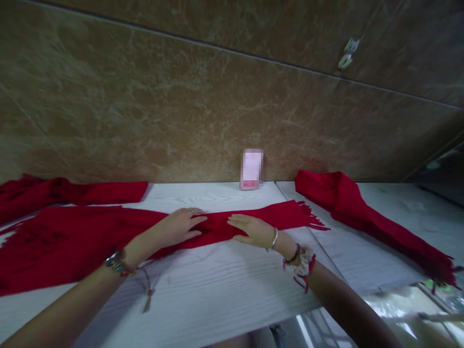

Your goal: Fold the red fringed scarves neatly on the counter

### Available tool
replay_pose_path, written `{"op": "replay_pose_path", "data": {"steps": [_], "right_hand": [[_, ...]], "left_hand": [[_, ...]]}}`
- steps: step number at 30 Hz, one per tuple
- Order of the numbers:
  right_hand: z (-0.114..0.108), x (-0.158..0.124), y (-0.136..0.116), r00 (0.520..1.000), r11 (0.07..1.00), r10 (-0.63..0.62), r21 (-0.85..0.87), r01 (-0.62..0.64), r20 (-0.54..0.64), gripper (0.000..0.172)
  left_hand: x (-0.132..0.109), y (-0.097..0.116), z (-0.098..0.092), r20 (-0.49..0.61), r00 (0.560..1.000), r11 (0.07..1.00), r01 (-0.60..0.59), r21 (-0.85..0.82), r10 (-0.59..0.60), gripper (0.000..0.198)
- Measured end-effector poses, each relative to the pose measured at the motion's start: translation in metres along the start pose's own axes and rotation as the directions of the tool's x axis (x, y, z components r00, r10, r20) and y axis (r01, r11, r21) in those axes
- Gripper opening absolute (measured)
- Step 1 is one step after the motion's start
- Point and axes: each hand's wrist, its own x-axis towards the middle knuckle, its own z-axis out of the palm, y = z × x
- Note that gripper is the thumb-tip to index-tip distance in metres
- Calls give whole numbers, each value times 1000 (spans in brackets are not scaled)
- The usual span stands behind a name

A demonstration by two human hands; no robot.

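A red fringed scarf (275,216) stretches sideways across the white wood-grain table (217,285), spread wide on the left and narrowing to a folded strip on the right. My left hand (181,226) rests on the strip near its middle, fingers extended and apart. Just to the right, my right hand (253,231) lies on the same strip, its fingers stretched toward the left hand. Red cloth shows in the small gap between the two hands. Neither hand is wrapped around the fabric.
Behind at left lies another red scarf (105,192); a further folded red scarf (348,198) runs diagonally to the table's right front edge. A phone-like pink object (251,169), blurred, leans on the brown marbled wall (145,106). A small white hook (348,54) is on the wall.
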Motion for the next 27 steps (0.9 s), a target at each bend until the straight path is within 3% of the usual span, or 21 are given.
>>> {"op": "replay_pose_path", "data": {"steps": [4,8,13,16,22,27], "right_hand": [[11,7,-4,998,1000,-18,11,18,-53,33],[16,2,0,992,998,-34,41,39,-121,32],[19,0,2,981,999,-8,50,18,-194,39],[17,0,3,968,996,26,88,-4,-250,40],[15,-3,6,998,994,-62,86,62,-3,40],[12,-4,6,999,986,-31,162,31,4,43]], "left_hand": [[-27,-23,2,29,998,997,50,54,-52,22],[-43,-35,0,44,995,990,81,114,-87,23],[-51,-28,-14,83,983,979,151,138,-164,27],[-52,-19,-14,139,979,984,136,119,-152,30],[-54,-12,-9,217,971,995,95,13,-95,42],[-57,-11,-19,208,964,986,165,34,-168,41]]}}
